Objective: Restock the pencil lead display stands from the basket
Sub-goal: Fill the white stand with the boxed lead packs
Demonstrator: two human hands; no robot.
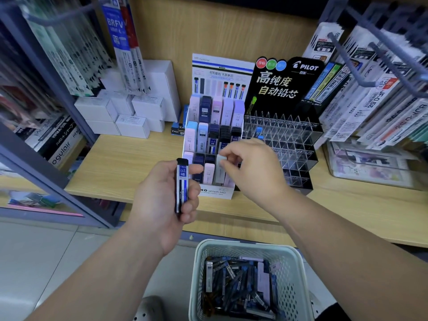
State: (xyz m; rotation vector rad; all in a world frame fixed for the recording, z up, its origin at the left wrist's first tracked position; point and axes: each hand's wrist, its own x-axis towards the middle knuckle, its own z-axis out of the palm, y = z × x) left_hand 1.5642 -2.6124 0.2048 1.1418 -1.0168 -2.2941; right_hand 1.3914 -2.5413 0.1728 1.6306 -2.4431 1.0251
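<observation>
At centre frame, the left hand curls round a black 0.5 HB case; the right hand pinches a grey case in the front row of the white stand. Light, stiff, likely slick: pinch its long sides.

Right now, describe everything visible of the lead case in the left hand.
The lead case is a slim, flat, plastic-looking stick with a black cap, a blue panel printed 0.5 HB, and blue, white and black stripes below. It stands upright in the left hand, gripped by thumb and curled fingers along its right edge, in front of the white display stand.
</observation>
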